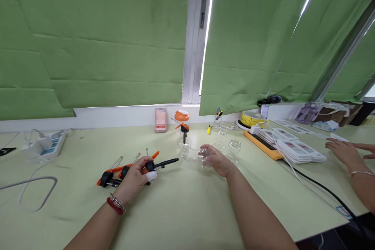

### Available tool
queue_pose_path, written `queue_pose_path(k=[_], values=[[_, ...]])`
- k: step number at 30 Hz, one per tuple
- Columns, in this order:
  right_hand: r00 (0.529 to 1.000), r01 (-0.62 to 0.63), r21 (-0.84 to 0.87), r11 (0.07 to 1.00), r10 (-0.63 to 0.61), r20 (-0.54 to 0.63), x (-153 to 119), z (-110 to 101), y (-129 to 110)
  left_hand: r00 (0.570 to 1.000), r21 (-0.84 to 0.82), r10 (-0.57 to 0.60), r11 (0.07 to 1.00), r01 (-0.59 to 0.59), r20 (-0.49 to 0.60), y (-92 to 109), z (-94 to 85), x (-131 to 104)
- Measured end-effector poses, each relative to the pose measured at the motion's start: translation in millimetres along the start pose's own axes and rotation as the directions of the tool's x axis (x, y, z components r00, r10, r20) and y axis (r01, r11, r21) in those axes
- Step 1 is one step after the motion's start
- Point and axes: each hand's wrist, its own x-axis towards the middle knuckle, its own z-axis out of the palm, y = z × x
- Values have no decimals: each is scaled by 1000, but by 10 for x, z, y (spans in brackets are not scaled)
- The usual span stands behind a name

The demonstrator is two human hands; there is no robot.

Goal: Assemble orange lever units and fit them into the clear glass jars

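Observation:
My left hand [137, 175], with white tape on one finger, is closed on a black-and-orange dispenser top [164, 163] whose dark stem points right. Beside and partly under that hand lie more black-and-orange tops [108, 178] with metal spouts. In my right hand [218, 160] is a clear bottle [195, 156], lying on its side with its narrow end toward the left. Behind the bottle, a similar top [184, 128] stands in a clear bottle. Several clear glass containers [234, 146] stand just beyond my right hand.
A phone [160, 120] leans against the wall near an orange-lidded container [182, 115]. Small screwdrivers [218, 114] stand farther right. An orange power strip [262, 145] and stacked cards [299, 150] lie right, near another person's hand [342, 150]. A white power strip [51, 144] and cables lie left.

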Motion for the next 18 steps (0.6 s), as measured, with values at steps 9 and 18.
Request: queue_pose_path(k=[9,18], values=[[998,14,-101,995,-8,57,17,106,-12,1000,20,-21,1000,21,0,34,54,-29],[999,32,-147,989,-29,23,-25,87,-50,996,6,57,998,-56,-63,47,45,-37]])
